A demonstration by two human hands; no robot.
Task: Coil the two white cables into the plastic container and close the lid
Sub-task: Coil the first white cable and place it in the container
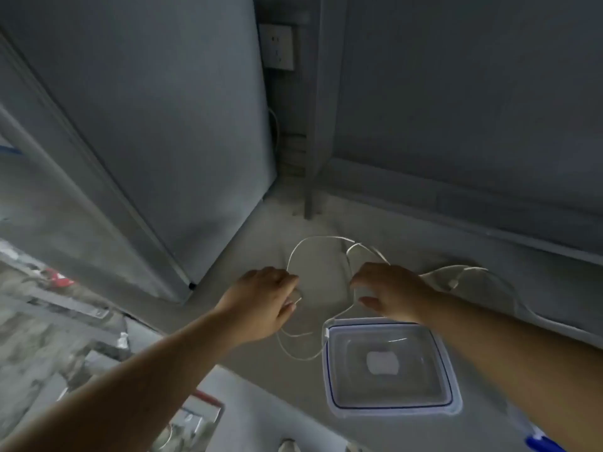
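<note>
The left hand (264, 305) pinches a loop of the white cables (321, 237) sprawled on the floor (254, 360) beside the lidded plastic container (391, 410), while the right hand (391, 290) curls over them, its grip unclear.

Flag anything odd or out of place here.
One white cable sprawls in loose loops across the surface, and its plug end drapes over the left rim of the container. A second cable lies uncoiled at the right. Nothing looks spilled or broken.
</note>
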